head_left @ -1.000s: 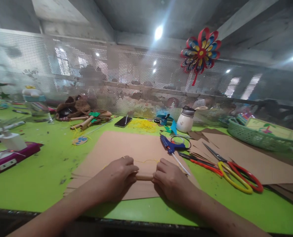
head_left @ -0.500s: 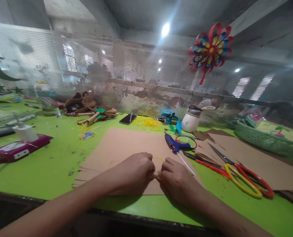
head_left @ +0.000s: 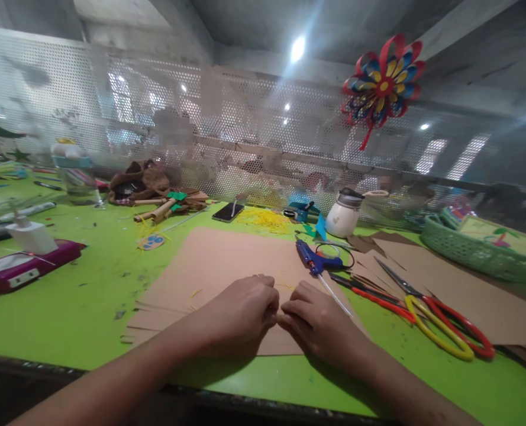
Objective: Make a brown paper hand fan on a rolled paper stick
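My left hand (head_left: 245, 310) and my right hand (head_left: 318, 322) rest knuckle to knuckle on a stack of brown cardboard sheets (head_left: 218, 260) on the green table (head_left: 67, 296). Both hands are closed in a pinch where they meet. A second ago a rolled brown paper tube showed between them; the fingers now hide it. A thin yellow strand (head_left: 284, 286) lies on the cardboard just beyond the fingers.
A blue glue gun (head_left: 313, 260) lies right of the cardboard, then red and yellow scissors (head_left: 435, 319) on more brown sheets. A white jar (head_left: 343, 216), phone (head_left: 228, 211), yellow shreds (head_left: 265, 220) and green basket (head_left: 480, 248) stand behind. A magenta case (head_left: 21, 269) sits left.
My hands have come together over the rolled tube, which was visible between them and is now covered. The view shifted slightly right.
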A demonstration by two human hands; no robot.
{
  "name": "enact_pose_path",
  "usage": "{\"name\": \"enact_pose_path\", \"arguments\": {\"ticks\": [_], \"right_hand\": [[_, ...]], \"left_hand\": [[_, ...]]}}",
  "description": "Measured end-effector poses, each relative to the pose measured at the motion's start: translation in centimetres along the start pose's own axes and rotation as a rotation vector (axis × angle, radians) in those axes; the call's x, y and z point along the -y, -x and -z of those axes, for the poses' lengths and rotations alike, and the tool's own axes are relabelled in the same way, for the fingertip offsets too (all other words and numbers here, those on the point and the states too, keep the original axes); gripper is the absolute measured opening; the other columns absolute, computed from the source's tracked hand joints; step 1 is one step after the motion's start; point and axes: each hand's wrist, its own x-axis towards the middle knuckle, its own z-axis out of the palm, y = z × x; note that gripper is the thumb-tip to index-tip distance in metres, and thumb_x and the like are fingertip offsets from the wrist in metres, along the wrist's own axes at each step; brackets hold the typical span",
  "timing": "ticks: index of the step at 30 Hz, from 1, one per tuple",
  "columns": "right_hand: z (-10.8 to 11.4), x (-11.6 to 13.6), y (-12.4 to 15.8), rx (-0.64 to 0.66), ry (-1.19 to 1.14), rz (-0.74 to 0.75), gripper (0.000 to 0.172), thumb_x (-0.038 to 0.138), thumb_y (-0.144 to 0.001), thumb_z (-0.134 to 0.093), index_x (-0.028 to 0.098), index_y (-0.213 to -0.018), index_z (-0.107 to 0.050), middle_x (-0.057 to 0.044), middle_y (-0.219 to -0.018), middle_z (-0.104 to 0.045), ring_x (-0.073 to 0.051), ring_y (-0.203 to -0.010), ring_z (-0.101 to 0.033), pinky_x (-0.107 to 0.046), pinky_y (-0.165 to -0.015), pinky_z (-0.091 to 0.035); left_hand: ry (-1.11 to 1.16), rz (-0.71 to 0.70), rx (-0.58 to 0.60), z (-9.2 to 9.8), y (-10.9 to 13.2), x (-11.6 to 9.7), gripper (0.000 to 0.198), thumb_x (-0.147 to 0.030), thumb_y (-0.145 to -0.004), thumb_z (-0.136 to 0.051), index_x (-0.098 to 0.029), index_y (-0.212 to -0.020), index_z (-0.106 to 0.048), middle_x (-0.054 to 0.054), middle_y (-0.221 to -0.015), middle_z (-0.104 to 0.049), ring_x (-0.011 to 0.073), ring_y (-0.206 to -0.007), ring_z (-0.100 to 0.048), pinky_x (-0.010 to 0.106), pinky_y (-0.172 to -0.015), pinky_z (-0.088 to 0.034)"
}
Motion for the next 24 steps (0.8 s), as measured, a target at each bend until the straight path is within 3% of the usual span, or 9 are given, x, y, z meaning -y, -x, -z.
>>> {"name": "enact_pose_path", "arguments": {"ticks": [10, 19, 24], "right_hand": [[-0.1, 0.5, 0.1, 0.085, -0.059, -0.132, 0.022, 0.026, -0.093, -0.050, 0.016, -0.077, -0.061, -0.006, -0.080, -0.054, -0.018, -0.078, -0.049, -0.031, -0.065, -0.039], [-0.4, 0.3, 0.1, 0.040, -0.090, -0.131, 0.017, 0.019, -0.090, -0.053, 0.016, -0.076, -0.061, -0.007, -0.079, -0.054, -0.019, -0.078, -0.049, -0.031, -0.065, -0.039], [-0.7, 0.3, 0.1, 0.022, -0.092, -0.136, 0.016, 0.019, -0.089, -0.054, 0.017, -0.073, -0.056, -0.007, -0.078, -0.055, -0.020, -0.077, -0.049, -0.031, -0.064, -0.040]], "left_hand": [[0.034, 0.030, 0.002, 0.1, 0.0, -0.1, 0.028, -0.024, -0.089, -0.045, -0.017, -0.065, -0.059, 0.004, -0.072, -0.054, 0.0155, -0.067, -0.052, 0.026, -0.061, -0.038], [0.085, 0.054, 0.069, 0.9, 0.9, 1.2, 0.030, -0.031, -0.089, -0.045, -0.020, -0.071, -0.065, 0.003, -0.074, -0.056, 0.0155, -0.065, -0.053, 0.026, -0.058, -0.038], [0.066, 0.093, 0.060, 1.1, 0.9, 0.8, 0.033, -0.033, -0.090, -0.042, -0.019, -0.069, -0.063, 0.004, -0.073, -0.056, 0.0157, -0.064, -0.053, 0.026, -0.057, -0.036]]}}
